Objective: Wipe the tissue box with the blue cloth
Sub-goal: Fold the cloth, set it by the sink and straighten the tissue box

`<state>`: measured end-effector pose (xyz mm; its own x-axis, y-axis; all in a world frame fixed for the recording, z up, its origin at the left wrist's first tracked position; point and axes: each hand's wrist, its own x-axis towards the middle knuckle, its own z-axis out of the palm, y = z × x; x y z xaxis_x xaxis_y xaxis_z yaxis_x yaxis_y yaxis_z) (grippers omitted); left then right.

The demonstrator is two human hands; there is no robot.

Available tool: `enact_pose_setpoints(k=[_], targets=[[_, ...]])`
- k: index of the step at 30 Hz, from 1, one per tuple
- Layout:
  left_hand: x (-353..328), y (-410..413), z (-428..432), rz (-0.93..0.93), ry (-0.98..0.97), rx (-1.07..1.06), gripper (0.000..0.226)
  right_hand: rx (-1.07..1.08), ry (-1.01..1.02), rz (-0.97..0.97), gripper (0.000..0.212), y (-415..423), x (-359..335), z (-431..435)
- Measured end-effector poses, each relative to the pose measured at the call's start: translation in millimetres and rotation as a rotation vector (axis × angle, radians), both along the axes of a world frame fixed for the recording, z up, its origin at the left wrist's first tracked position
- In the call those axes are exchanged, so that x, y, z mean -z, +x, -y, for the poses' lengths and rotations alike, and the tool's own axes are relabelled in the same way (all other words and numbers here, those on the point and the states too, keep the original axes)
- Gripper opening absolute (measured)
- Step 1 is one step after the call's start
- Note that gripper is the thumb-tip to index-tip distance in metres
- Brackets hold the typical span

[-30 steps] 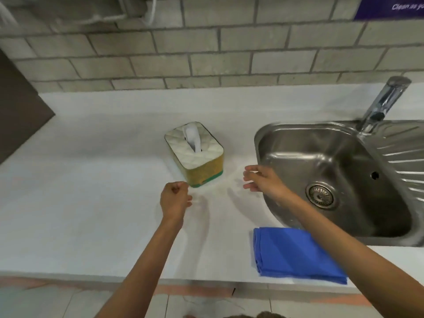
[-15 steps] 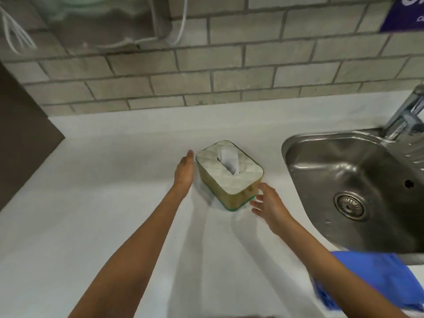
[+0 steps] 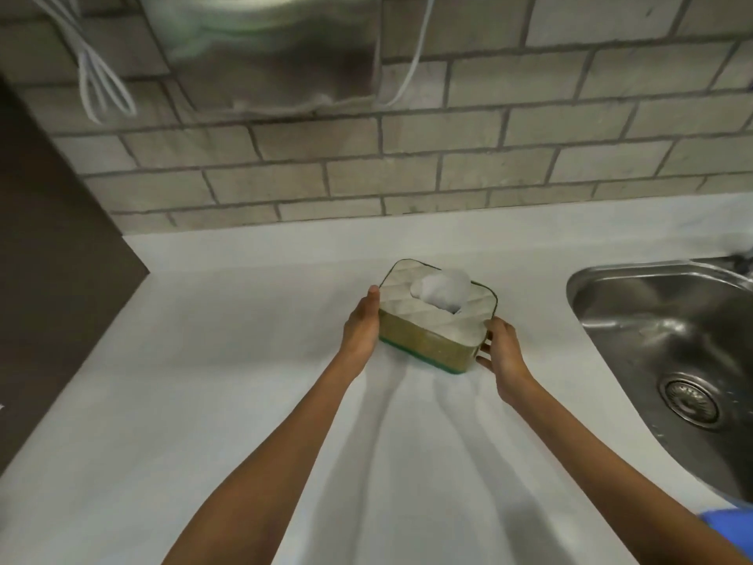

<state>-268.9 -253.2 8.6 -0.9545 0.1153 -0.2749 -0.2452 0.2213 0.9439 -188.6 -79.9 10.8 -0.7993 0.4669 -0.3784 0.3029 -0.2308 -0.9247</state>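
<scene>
Tissue box (image 3: 436, 320) on counter (image 3: 244, 401) — sink (image 3: 672, 348) right, cloth (image 3: 733, 528) near-right.

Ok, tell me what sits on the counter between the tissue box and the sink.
Only the right hand, pressed against the tissue box. Past it, bare white counter runs to the sink rim, per the head view.

Pale grey-beige brick wall (image 3: 448, 173) far ahead of me, white cables (image 3: 95, 75) hanging far left. Smooth white countertop (image 3: 203, 381) below, dark brown panel (image 3: 49, 258) left, stainless steel sink basin (image 3: 672, 340) right.
</scene>
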Motion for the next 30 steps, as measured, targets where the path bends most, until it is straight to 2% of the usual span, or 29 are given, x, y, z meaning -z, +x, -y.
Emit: enact_pose_setpoints(k=[2,6,10,13,18,30], targets=[[0.7,-13.5,18.7,-0.009,0.019,-0.039,0.064,-0.053,0.020,-0.016,0.033,-24.8,-8.3,16.0],[2.5,-37.8,51.0,-0.031,0.042,-0.126,0.060,-0.115,0.041,-0.014,0.042,-73.1,-19.1,43.7],[5.8,-58.4,73.9,-0.050,0.078,-0.181,0.058,-0.184,-0.039,-0.034,0.026,-109.5,-29.4,63.9],[7.2,-70.8,85.6,-0.068,0.104,-0.198,0.057,-0.237,-0.050,-0.025,0.028,-131.6,-31.1,72.6],[12.1,-86.3,96.3,-0.085,0.132,-0.187,0.054,-0.244,-0.120,0.015,0.028,-156.3,-28.5,80.5],[16.7,-106.4,98.9,-0.086,0.129,-0.214,0.051,-0.320,-0.137,0.029,0.027,-189.8,-19.9,80.6]])
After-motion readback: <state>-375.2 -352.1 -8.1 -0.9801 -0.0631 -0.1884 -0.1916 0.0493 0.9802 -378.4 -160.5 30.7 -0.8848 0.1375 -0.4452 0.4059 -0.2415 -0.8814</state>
